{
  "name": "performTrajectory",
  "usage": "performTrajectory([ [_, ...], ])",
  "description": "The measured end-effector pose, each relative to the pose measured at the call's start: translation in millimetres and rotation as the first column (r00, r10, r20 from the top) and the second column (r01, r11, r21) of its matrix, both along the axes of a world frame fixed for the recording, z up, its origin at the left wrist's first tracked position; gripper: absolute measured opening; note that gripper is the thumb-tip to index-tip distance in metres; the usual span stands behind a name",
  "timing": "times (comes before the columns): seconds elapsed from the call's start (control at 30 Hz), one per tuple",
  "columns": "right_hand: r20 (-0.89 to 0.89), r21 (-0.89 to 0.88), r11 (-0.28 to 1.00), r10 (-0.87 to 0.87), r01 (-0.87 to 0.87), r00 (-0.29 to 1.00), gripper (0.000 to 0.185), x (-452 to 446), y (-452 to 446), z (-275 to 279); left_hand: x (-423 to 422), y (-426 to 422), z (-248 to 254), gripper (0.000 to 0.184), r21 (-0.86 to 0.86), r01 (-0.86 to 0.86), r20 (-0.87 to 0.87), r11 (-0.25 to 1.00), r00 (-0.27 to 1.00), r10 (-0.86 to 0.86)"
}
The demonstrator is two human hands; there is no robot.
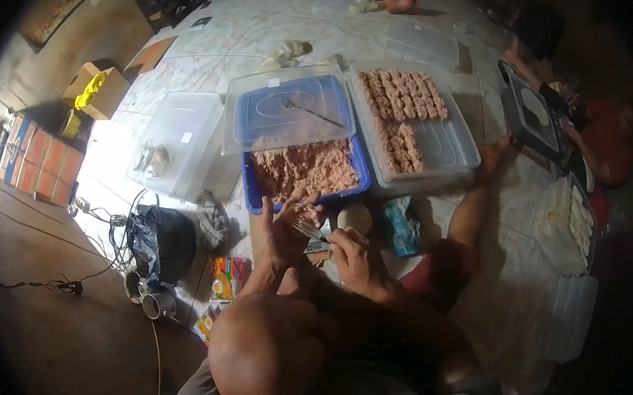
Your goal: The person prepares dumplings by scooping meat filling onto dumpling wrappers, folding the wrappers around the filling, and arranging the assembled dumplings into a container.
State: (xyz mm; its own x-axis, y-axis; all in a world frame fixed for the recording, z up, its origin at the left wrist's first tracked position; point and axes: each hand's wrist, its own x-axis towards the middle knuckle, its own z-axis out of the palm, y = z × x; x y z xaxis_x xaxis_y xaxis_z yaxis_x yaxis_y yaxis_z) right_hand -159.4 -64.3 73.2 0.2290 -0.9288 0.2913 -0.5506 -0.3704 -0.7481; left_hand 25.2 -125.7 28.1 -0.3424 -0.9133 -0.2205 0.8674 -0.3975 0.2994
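My left hand (279, 231) is cupped with its palm up, fingers curled around a small lump of minced meat (306, 214). A fork (310, 231) is in my right hand (357, 260), its tines touching or very near that lump. Just beyond my hands stands a blue tub (362, 173) of pinkish minced meat (300, 168), partly covered by a clear lid (231, 133). A second fork (311, 112) lies on the lid. Close to my right hand is a pale round object (355, 218), with a small device (318, 247), perhaps a scale, partly hidden below my hands.
To the right, a clear container (448, 149) holds rows of shaped meat portions (403, 95). A teal packet (402, 225), black plastic bag (159, 241), mug (156, 305) and cables (112, 238) surround me on the floor. Another person (605, 141) sits at right beside a tray (531, 113).
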Motion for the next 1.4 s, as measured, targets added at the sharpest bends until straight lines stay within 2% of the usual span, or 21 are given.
performTrajectory([
  [0.1,-0.216,0.147,0.989,0.028,0.004,0.976,0.010,-9.8,4.8,7.8,9.1,-3.3,-9.9,0.089,0.097,0.006,-0.193,0.995,0.981,0.013],
  [0.13,-0.236,0.071,0.997,0.009,0.008,0.972,0.012,-12.3,4.7,11.1,11.0,-4.5,-10.9,0.091,0.127,-0.022,-0.174,0.992,0.984,0.044],
  [0.23,-0.026,-0.107,0.982,-0.157,0.153,0.987,0.013,-4.5,-4.7,-7.5,-0.7,9.0,0.6,0.091,0.214,0.055,-0.109,0.975,0.994,-0.032],
  [0.27,-0.201,0.072,0.996,-0.036,0.051,0.979,0.014,-8.7,-2.8,-5.8,-2.9,11.5,4.1,0.090,0.200,0.076,-0.064,0.977,0.996,-0.064],
  [0.43,-0.179,0.046,0.991,-0.113,0.123,0.977,0.018,-5.0,2.6,2.7,4.5,9.8,-1.5,0.091,0.111,0.025,-0.002,0.994,1.000,-0.025],
  [0.5,-0.250,0.183,0.981,0.114,-0.068,0.962,0.016,-10.4,-2.8,4.6,3.8,7.4,4.3,0.091,0.133,0.217,-0.202,0.967,0.961,-0.188],
  [0.63,-0.304,0.001,0.999,0.052,-0.054,0.951,0.015,-29.0,-9.9,14.6,9.0,1.8,-1.3,0.091,0.168,0.199,-0.269,0.965,0.951,-0.149],
  [0.67,-0.109,-0.121,0.992,0.033,-0.046,0.993,0.014,-27.5,-14.2,-7.9,7.4,6.2,-2.0,0.088,0.162,0.268,-0.136,0.950,0.959,-0.247],
  [0.7,-0.290,0.085,0.988,0.145,-0.125,0.946,0.017,-32.1,-15.3,1.0,6.2,10.4,-0.6,0.088,0.168,0.269,-0.141,0.949,0.959,-0.247],
  [0.83,-0.248,0.005,1.000,0.019,-0.018,0.969,0.009,-30.1,-11.1,9.4,1.7,-5.8,4.9,0.085,0.124,0.265,-0.166,0.956,0.956,-0.244],
  [0.87,-0.098,-0.092,0.996,-0.001,-0.009,0.995,0.012,-25.7,-11.5,-8.3,2.1,-0.3,2.3,0.084,0.170,0.232,-0.144,0.958,0.967,-0.209],
  [0.93,-0.100,-0.012,0.999,0.032,-0.034,0.995,0.013,-27.5,-4.5,-27.1,2.8,10.8,-3.7,0.083,0.213,0.195,-0.125,0.957,0.977,-0.172],
  [1.03,-0.052,-0.087,0.996,0.027,-0.032,0.998,0.015,-33.1,-6.6,-31.6,6.7,5.2,-9.6,0.082,0.068,0.233,-0.079,0.970,0.971,-0.228],
  [1.1,0.245,0.114,0.991,-0.096,0.070,0.965,0.018,-29.2,-2.3,-25.7,10.9,6.2,-5.1,0.080,0.182,0.182,0.093,0.966,0.975,-0.201],
  [1.13,0.242,0.110,0.991,-0.101,0.077,0.965,0.018,-25.9,-3.4,-27.9,11.4,7.1,-1.2,0.078,0.123,0.225,0.274,0.967,0.928,-0.251],
  [1.2,0.417,0.450,0.892,-0.168,-0.042,0.893,0.022,-16.6,-12.5,-44.1,4.5,6.4,17.9,0.077,0.039,0.394,0.509,0.918,0.783,-0.358],
  [1.23,0.531,0.510,0.849,-0.183,-0.139,0.827,0.025,-13.0,-16.7,-52.4,4.3,5.7,25.8,0.077,0.028,0.410,0.503,0.912,0.783,-0.367],
  [1.27,0.555,0.438,0.886,-0.132,-0.154,0.821,0.027,-12.1,-16.6,-59.2,9.4,4.1,31.2,0.080,-0.176,0.481,0.688,0.859,0.684,-0.242],
  [1.33,0.509,0.308,0.938,-0.021,-0.160,0.860,0.030,-13.2,-21.3,-41.8,16.0,8.4,51.8,0.083,-0.125,0.470,0.297,0.874,0.858,-0.419],
  [1.37,0.438,0.249,0.958,0.023,-0.146,0.899,0.032,-15.3,-22.9,-30.9,17.1,1.9,64.2,0.072,-0.115,0.433,0.246,0.894,0.885,-0.396],
  [1.4,0.579,0.370,0.897,-0.020,-0.241,0.815,0.034,-13.1,-26.1,-1.3,24.9,-2.9,37.9,0.063,-0.144,0.516,0.521,0.844,0.765,-0.378],
])
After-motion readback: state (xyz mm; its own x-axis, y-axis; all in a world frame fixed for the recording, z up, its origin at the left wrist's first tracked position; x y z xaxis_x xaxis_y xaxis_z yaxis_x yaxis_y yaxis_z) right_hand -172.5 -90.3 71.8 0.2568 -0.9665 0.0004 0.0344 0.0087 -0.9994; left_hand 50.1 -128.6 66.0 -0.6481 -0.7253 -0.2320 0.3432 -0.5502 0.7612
